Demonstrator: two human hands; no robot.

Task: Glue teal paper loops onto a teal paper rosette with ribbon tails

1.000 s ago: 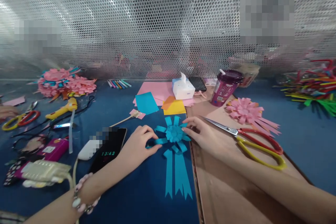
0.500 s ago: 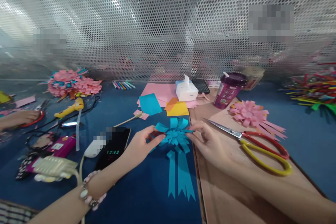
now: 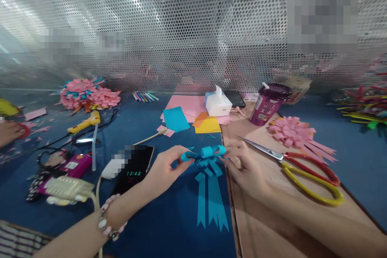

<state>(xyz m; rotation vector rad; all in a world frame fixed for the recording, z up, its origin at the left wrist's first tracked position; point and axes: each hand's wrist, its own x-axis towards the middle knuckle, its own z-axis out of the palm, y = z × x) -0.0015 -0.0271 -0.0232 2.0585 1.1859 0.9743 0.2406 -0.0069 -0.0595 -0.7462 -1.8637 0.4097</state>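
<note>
A blue paper flower (image 3: 208, 153) of looped strips is held between both hands, tilted so its edge faces me. My left hand (image 3: 171, 163) pinches a loop on its left side. On the other side, my right hand (image 3: 243, 165) grips the flower with thumb and fingers. Beneath it, blue paper ribbon tails (image 3: 211, 201) with notched ends lie toward me on the blue tabletop. Right of my right hand rest large scissors (image 3: 281, 157) with one red and one yellow handle. A pink paper flower (image 3: 292, 131) with tails lies behind them.
Blue (image 3: 176, 119) and yellow paper (image 3: 208, 125) lie before a tissue box (image 3: 218, 102). A purple cup (image 3: 269, 102) stands to the right. Left are a phone (image 3: 136, 169), a power strip (image 3: 71, 189) and a yellow glue gun (image 3: 86, 123). A co-worker's hand (image 3: 10, 133) is far left.
The flower has tipped from facing up to edge-on, its loops now standing above the tails. Both hands keep their hold. The whole view has shifted slightly, and the co-worker's hand has moved left.
</note>
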